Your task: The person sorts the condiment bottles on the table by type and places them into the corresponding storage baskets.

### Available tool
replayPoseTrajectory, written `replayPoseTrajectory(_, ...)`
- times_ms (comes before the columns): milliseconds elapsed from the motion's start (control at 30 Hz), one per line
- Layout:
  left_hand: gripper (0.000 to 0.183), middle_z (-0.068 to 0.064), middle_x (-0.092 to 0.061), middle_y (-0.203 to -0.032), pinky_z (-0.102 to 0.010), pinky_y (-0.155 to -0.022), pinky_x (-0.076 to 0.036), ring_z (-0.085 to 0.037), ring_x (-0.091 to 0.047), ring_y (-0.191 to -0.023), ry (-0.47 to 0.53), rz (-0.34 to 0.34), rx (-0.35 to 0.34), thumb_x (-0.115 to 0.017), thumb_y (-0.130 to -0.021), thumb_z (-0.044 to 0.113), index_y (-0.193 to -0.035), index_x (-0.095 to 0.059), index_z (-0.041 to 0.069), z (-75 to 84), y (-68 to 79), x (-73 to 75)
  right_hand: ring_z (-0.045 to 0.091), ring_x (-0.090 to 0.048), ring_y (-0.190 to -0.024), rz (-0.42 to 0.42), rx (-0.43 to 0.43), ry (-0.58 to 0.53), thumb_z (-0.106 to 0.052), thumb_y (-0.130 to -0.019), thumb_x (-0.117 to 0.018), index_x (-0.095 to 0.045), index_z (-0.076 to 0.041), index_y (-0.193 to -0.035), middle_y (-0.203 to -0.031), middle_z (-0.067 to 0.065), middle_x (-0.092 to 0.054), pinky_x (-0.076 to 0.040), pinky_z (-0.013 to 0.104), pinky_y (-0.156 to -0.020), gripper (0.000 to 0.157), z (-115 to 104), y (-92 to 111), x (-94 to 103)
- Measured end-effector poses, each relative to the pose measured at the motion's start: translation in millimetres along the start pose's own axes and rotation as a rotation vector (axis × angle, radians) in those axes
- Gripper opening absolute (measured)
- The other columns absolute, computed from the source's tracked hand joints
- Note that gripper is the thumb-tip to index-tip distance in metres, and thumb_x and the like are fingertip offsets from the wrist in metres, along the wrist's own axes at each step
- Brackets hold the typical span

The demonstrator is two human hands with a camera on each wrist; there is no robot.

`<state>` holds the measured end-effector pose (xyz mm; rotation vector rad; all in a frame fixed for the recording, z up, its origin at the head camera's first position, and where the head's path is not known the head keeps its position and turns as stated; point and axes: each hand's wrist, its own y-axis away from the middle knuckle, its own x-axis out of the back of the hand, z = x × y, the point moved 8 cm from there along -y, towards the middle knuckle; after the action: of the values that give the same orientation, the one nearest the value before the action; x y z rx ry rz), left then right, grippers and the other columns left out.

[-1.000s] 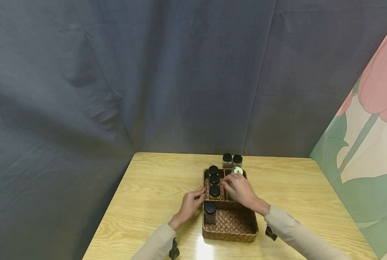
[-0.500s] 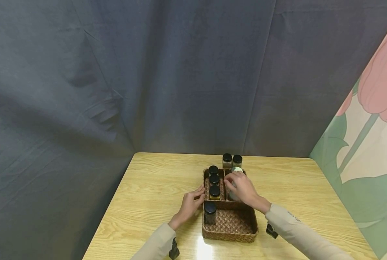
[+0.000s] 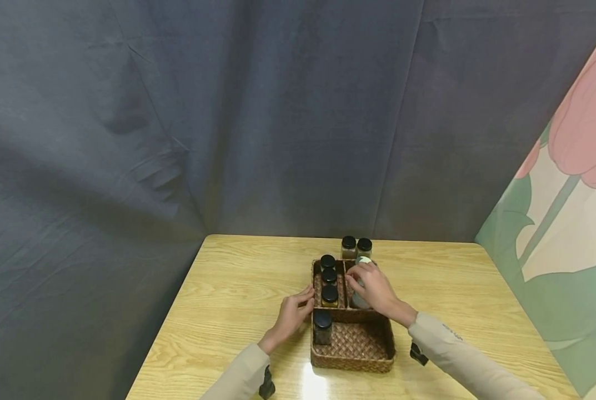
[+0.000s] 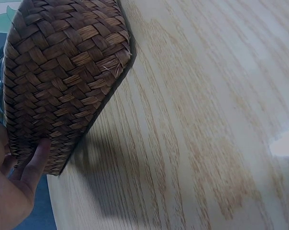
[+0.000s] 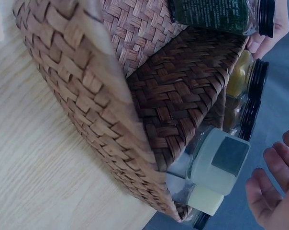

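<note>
A brown woven basket [image 3: 352, 364] with compartments stands on the table. My left hand [image 3: 289, 318] touches its left wall, fingertips at the rim; one extended finger lies on the outer weave in the left wrist view. Above the back right compartment is my right hand [image 3: 375, 289], its fingers loosely bent and holding nothing. In the right wrist view, those fingers are apart from a whitish container [image 5: 218, 160] with a dark square label. Beside that container is a pale cream block-like piece [image 5: 205, 199]. Black-lidded jars [image 3: 330, 294] line the back left compartment.
One dark-lidded jar [image 3: 322, 328] stands at the left of the basket's wide front compartment. Behind the basket are two more black-lidded jars, a left one [image 3: 348, 247] and a right one [image 3: 364, 248]. A grey curtain [image 3: 298, 139] hangs beyond the wooden table [image 3: 238, 278].
My right hand has shifted slightly right, uncovering more of the whitish container in the back right compartment. The left hand stays against the basket wall.
</note>
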<state>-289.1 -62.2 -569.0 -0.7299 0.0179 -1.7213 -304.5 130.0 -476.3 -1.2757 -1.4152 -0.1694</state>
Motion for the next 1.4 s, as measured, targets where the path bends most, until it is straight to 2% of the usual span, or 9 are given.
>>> replayPoseTrajectory(133, 0.032, -0.026, -0.052, -0.137, -0.022, -0.066, -0.056, -0.035, -0.06, -0.115, -0.011, -0.009, 0.003, -0.058, -0.099, 0.003, -0.127, -0.059, -0.013, 0.0, 0.2, -0.2, 0.02, -0.054, -0.072, 0.007, -0.004, 0.0, -0.006, -0.088, -0.074, -0.072, -0.008, -0.086, -0.081, 0.003, -0.063, -0.049, 0.036, -0.061, 0.004, 2.0, -1.4, 3.2)
replayPoseTrajectory(233, 0.032, -0.025, -0.051, -0.138, -0.019, -0.06, -0.052, -0.035, -0.061, -0.114, -0.009, -0.016, 0.019, -0.058, -0.099, 0.003, -0.127, -0.059, -0.012, -1.5, 0.8, -0.5, 0.019, -0.055, -0.072, -0.003, -0.018, 0.011, -0.005, -0.088, -0.074, -0.072, -0.008, -0.086, -0.081, 0.003, -0.062, -0.049, 0.035, -0.06, 0.004, 6.1, -1.6, 2.8)
replayPoseTrajectory(333, 0.032, -0.024, -0.051, -0.139, -0.02, -0.062, -0.053, -0.034, -0.06, -0.116, -0.006, -0.017, 0.026, -0.058, -0.1, 0.004, -0.128, -0.058, -0.012, -2.4, 1.1, -0.6, 0.02, -0.056, -0.072, -0.013, -0.031, 0.018, -0.006, -0.089, -0.073, -0.072, -0.007, -0.085, -0.081, 0.003, -0.063, -0.049, 0.036, -0.06, 0.004, 10.5, -1.9, 2.2)
replayPoseTrajectory(500, 0.032, -0.024, -0.05, -0.139, -0.025, -0.079, -0.056, -0.033, -0.059, -0.118, -0.008, -0.019, 0.022, -0.057, -0.1, 0.004, -0.128, -0.059, -0.011, -2.2, 1.8, -0.8, 0.019, -0.055, -0.07, -0.028, -0.041, 0.03, -0.009, -0.091, -0.072, -0.072, -0.006, -0.086, -0.08, 0.003, -0.063, -0.048, 0.035, -0.06, 0.006, 16.8, -3.3, 1.6)
replayPoseTrajectory(800, 0.032, -0.023, -0.052, -0.138, -0.028, -0.083, -0.056, -0.032, -0.059, -0.117, -0.012, -0.01, 0.015, -0.058, -0.1, 0.004, -0.127, -0.06, -0.011, -2.5, 0.8, -0.9, 0.023, -0.057, -0.073, -0.03, -0.061, 0.024, -0.009, -0.091, -0.072, -0.072, -0.004, -0.087, -0.082, 0.006, -0.064, -0.05, 0.04, -0.06, 0.007, 27.6, -7.5, 2.2)
replayPoseTrajectory(1000, 0.031, -0.022, -0.053, -0.137, -0.025, -0.077, -0.057, -0.033, -0.061, -0.114, -0.021, 0.004, 0.014, -0.059, -0.099, 0.004, -0.126, -0.06, -0.011, -2.2, 0.4, 0.0, 0.023, -0.057, -0.074, -0.035, -0.074, 0.022, -0.012, -0.093, -0.07, -0.072, -0.003, -0.088, -0.083, 0.006, -0.064, -0.05, 0.039, -0.06, 0.011, 35.1, -9.8, 1.5)
replayPoseTrajectory(1167, 0.03, -0.023, -0.054, -0.136, -0.031, -0.081, -0.057, -0.034, -0.06, -0.115, -0.016, 0.015, 0.003, -0.059, -0.099, 0.003, -0.125, -0.061, -0.013, -2.7, -0.3, -0.4, 0.024, -0.058, -0.076, -0.031, -0.077, 0.013, -0.007, -0.091, -0.071, -0.073, -0.002, -0.091, -0.087, 0.008, -0.066, -0.051, 0.04, -0.062, 0.006, 41.5, -10.5, 0.8)
replayPoseTrajectory(1400, 0.03, -0.025, -0.053, -0.136, -0.036, -0.083, -0.057, -0.036, -0.06, -0.115, 0.002, 0.014, 0.001, -0.058, -0.099, 0.002, -0.125, -0.06, -0.014, -2.5, 0.0, -0.8, 0.025, -0.058, -0.076, -0.033, -0.098, 0.021, -0.007, -0.091, -0.071, -0.073, -0.001, -0.092, -0.088, 0.01, -0.067, -0.051, 0.042, -0.062, 0.006, 48.0, -13.1, 0.7)
